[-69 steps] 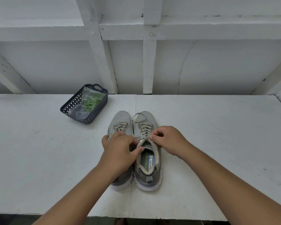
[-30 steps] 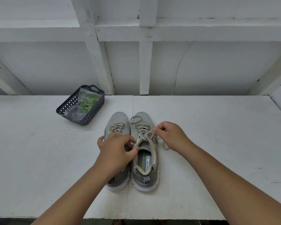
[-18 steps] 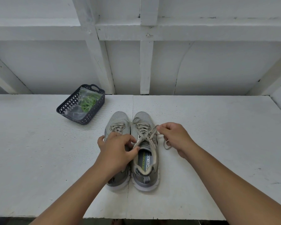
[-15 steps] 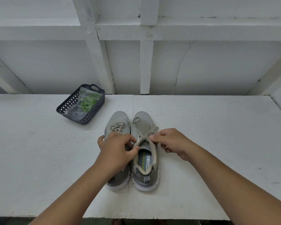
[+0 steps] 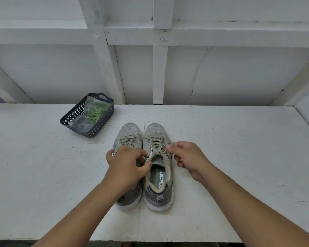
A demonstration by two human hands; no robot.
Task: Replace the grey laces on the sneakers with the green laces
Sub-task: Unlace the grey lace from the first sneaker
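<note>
1. Landmark: a pair of grey sneakers, toes pointing away from the person, stands side by side on a white table (image 5: 221,157). All positions below are given from this pair.
2. The right sneaker (image 5: 158,168) is fully in view; its printed insole is visible through the open collar. Its grey laces (image 5: 156,147) remain threaded through the eyelets, with the upper ends loose.
3. The left sneaker (image 5: 128,139) is laced in grey as well; its heel half is covered by the left hand.
4. The left hand (image 5: 127,166) lies over the left sneaker's collar, fingers curled, thumb and forefinger reaching to the right sneaker's tongue. It appears to pinch a lace strand there, though the contact point is too small to confirm.
5. The right hand (image 5: 187,158) sits against the right sneaker's outer side, fingers curled, fingertips pinching a grey lace strand at the upper eyelets.
6. Behind and to the left of the pair, well apart, stands a dark perforated plastic basket (image 5: 73,114). It holds a clear plastic bag (image 5: 80,122) containing the green laces (image 5: 95,113).
7. Beyond the pair, a white timber-framed wall (image 5: 239,72) rises from the table's far edge.
</note>
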